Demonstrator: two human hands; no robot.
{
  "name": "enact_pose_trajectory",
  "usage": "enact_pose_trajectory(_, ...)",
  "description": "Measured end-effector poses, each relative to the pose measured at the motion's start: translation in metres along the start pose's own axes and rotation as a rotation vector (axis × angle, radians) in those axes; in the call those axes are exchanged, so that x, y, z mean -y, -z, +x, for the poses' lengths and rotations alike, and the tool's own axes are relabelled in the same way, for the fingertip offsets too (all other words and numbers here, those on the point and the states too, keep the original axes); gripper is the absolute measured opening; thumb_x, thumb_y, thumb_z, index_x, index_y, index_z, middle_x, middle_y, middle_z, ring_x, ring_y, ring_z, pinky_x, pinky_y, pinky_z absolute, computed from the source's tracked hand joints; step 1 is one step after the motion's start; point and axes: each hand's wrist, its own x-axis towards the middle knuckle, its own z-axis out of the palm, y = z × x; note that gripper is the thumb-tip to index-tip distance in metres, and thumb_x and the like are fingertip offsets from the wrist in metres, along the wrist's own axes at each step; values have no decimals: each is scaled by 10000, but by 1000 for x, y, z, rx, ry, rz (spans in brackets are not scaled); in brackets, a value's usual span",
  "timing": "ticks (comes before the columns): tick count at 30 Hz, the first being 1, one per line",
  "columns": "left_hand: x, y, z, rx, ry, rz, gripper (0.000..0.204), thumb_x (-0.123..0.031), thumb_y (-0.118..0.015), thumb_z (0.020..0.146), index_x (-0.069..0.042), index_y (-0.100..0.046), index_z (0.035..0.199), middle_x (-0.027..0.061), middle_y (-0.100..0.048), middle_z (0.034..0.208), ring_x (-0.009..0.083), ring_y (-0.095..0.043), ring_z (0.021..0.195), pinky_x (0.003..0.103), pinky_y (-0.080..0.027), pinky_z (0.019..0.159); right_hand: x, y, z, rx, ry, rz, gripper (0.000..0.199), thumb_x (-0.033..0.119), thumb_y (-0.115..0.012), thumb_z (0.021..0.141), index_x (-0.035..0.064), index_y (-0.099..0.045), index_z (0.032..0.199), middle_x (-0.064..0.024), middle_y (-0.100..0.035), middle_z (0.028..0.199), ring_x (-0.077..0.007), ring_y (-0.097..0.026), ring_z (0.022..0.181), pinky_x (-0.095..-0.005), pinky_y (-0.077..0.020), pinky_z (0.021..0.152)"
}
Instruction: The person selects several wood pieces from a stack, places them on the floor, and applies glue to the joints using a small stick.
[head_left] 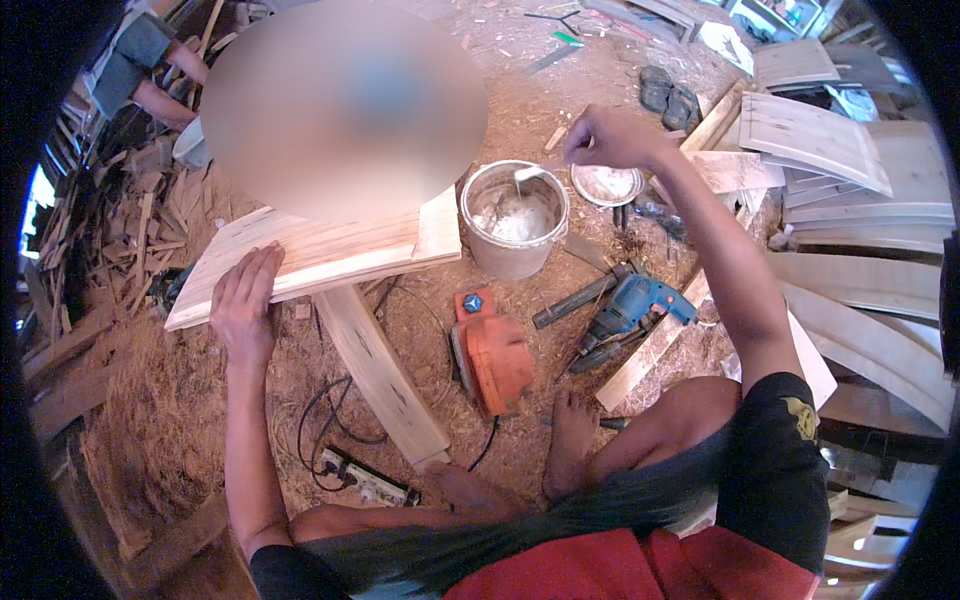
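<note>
My left hand [247, 300] holds the near edge of a pale wooden panel [335, 250], its fingers lying over the top face and the thumb hidden. Raised over the work area at the right, my right hand [612, 138] is closed on a short pale stick [545, 169] with a white-coated end. That end is at the rim of a grey bucket [507, 257], where a strand of white paste [520, 216] hangs down inside. Beside the bucket, partly below my right hand, sits a small round tub [608, 186] of white stuff. A large blurred patch covers the panel's far side.
An orange power tool [493, 362], a blue drill [645, 305] and a power strip [365, 480] lie on the shavings-covered floor near my feet. A plank [385, 375] runs below the panel. Wooden panels [815, 140] are piled right; another person's arm [163, 105] shows upper left.
</note>
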Motion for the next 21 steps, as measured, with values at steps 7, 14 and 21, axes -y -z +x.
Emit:
enact_pose_trajectory(7, -11, -9, 11, 0, -58, -57, 545, -17, -670, 685, -119, -631, 1219, 37, -659, 1229, 241, -612, 1163, 382, -480, 934, 81, 34, -21, -26, 23, 416, 205, 137, -668, 869, -20, -732, 983, -80, -731, 852, -125, -654, 749, -287, -534, 700)
enact_pose_trajectory(14, -18, -8, 17, -11, -52, -125, 640, 28, -691, 606, -111, -622, 1227, 37, -656, 1235, 245, -611, 1161, 380, -476, 948, 89, -7, -8, 22, 94, 272, 233, 177, -675, 866, -22, -728, 976, -133, -736, 878, -160, -684, 802, -309, -538, 762)
enact_pose_trajectory(21, -18, -10, 14, -48, -61, -97, 624, 21, -671, 644, -116, -610, 1250, 49, -657, 1230, 249, -617, 1148, 387, -478, 940, 120, -34, 6, -174, 32, -78, 194, 143, -615, 867, -21, -712, 903, -231, -682, 843, -372, -673, 811, -421, -538, 747)
